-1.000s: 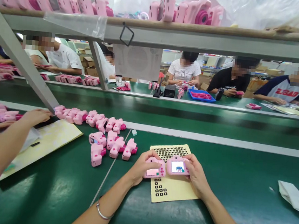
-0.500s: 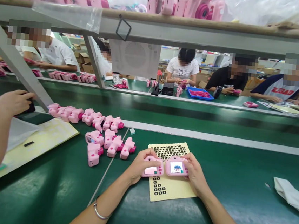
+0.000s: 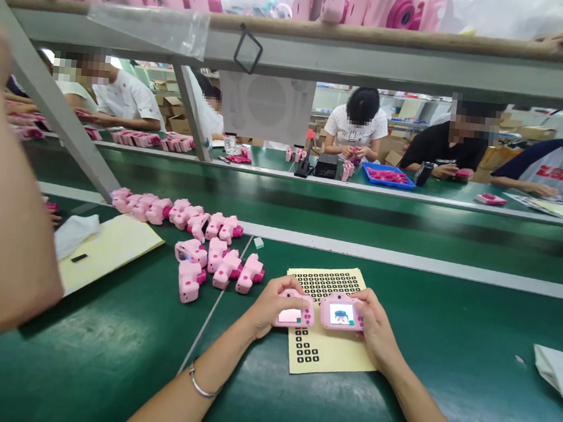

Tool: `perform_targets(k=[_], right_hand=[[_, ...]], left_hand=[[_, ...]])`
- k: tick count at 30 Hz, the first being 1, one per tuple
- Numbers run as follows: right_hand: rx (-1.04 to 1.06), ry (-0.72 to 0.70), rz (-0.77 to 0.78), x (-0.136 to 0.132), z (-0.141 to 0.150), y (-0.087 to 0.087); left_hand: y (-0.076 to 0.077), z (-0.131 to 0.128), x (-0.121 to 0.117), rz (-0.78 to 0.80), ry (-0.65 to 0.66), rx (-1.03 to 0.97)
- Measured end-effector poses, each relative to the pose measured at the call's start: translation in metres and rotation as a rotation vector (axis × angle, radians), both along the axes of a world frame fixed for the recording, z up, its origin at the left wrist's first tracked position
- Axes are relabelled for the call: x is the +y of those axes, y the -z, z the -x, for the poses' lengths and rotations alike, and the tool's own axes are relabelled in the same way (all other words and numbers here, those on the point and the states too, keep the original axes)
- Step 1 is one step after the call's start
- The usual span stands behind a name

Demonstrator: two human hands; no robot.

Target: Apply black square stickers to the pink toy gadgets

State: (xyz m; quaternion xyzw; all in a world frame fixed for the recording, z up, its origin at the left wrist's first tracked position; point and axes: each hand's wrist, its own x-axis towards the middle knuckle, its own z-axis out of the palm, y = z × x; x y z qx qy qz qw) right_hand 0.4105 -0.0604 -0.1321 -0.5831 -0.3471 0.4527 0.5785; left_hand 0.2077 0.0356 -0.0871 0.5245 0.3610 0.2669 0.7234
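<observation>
My left hand [image 3: 275, 306] is closed round a pink toy camera [image 3: 296, 310], its thumb lying by the buttons on the back and its screen lit white. A second pink toy camera [image 3: 334, 309] sits in my right hand [image 3: 375, 323]; its lit screen shows a figure with a blue top. The two cameras are side by side, a narrow gap between them. Beneath them lies a yellow sheet [image 3: 331, 358] with rows of black square stickers, partly covered by my hands. To the left, several pink cameras [image 3: 226, 269] stand grouped on the green table [image 3: 253, 401].
A co-worker's arm [image 3: 7, 211] reaches in at the left over another yellow sheet [image 3: 124, 242]. A white cloth [image 3: 557, 370] lies at the right. Overhead runs a shelf [image 3: 356, 56] holding more pink cameras. People sit across the bench, near a blue tray [image 3: 389, 176].
The co-worker's arm at the left has come closer and higher in view. The whole scene has shifted slightly right. Both my hands still hold their cameras in much the same pose.
</observation>
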Motion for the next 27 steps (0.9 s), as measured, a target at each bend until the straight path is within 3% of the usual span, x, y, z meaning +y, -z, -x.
perform_targets(k=[27], right_hand=[[-0.02, -0.023, -0.015, -0.0011, 0.0012, -0.0036]], left_hand=[[-0.0031, 0.0008, 0.0, 0.01, 0.019, 0.002]])
